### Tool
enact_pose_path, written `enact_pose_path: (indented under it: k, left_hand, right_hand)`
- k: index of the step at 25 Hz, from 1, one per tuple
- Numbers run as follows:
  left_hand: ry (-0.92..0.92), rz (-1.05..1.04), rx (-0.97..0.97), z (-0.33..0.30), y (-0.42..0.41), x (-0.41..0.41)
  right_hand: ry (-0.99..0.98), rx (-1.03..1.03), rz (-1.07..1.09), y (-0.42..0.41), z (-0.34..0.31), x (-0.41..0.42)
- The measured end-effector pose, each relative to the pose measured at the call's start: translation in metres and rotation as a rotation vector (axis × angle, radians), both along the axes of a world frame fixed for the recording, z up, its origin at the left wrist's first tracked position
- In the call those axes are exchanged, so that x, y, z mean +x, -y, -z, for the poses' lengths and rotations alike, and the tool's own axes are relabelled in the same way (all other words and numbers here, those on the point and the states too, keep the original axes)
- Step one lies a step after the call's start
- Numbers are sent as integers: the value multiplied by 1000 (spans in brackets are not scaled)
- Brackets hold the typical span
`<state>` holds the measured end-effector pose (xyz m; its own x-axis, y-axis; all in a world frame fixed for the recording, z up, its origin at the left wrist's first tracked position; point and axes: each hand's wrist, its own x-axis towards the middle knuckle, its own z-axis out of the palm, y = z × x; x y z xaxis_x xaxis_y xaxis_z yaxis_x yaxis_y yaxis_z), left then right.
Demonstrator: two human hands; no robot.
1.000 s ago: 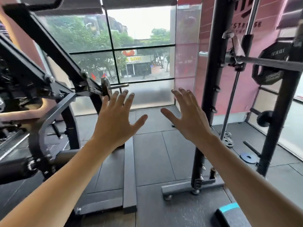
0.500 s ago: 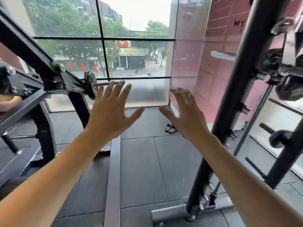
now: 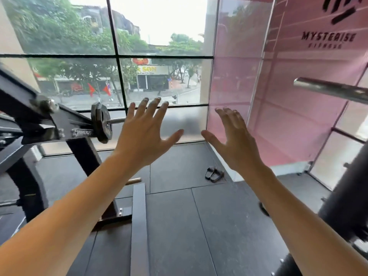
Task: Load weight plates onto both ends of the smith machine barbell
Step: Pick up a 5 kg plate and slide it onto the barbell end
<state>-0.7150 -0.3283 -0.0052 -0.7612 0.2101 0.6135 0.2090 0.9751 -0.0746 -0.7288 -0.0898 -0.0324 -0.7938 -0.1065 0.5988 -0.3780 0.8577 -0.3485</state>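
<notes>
Out in front of the person, both bare arms reach forward at about chest height, and neither hand holds anything. The left hand (image 3: 146,136) is spread wide, fingers straight and fanned, thumb pointing right; the right hand (image 3: 235,140) is likewise wide, fingers straight and closer together, thumb pointing left toward the other thumb — the two are near but apart. At the upper right edge the bare chrome end of the smith machine barbell (image 3: 330,90) juts in from the right, well apart from the right hand and higher than it, with no plate on the part that shows. To the left stands a black plate-loaded machine (image 3: 39,124) whose horn carries a small dark weight plate (image 3: 101,122); the left hand sits just to the right of that plate, not touching it. A black upright (image 3: 342,198) of the smith machine frame rises at the lower right. Behind the hands is a large window (image 3: 159,80) with black mullions, looking onto a street with trees and shopfronts. A pink wall (image 3: 298,116) to the right bears black lettering. On the dark rubber floor (image 3: 199,226), near the wall's foot, lies a pair of black slippers (image 3: 214,173).
</notes>
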Motion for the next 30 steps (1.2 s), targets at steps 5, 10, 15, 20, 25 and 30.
enact_pose_path:
  k: [5, 10, 15, 20, 25, 30]
  left_hand:
    - [56, 87, -5, 31, -3, -101]
    - [94, 123, -9, 50, -15, -215]
    - [110, 143, -43, 54, -47, -360]
    - [111, 232, -48, 46, -115, -506]
    - [153, 381, 1, 61, -183, -610]
    - [164, 545, 18, 71, -255, -720]
  right_hand:
    - [60, -6, 68, -6, 26, -88]
    - [80, -39, 98, -20, 49, -195]
    - [78, -63, 120, -47, 56, -338]
    - [92, -61, 236, -117, 58, -458]
    - [111, -38, 338, -177, 67, -531]
    - [131, -67, 482, -231, 81, -596]
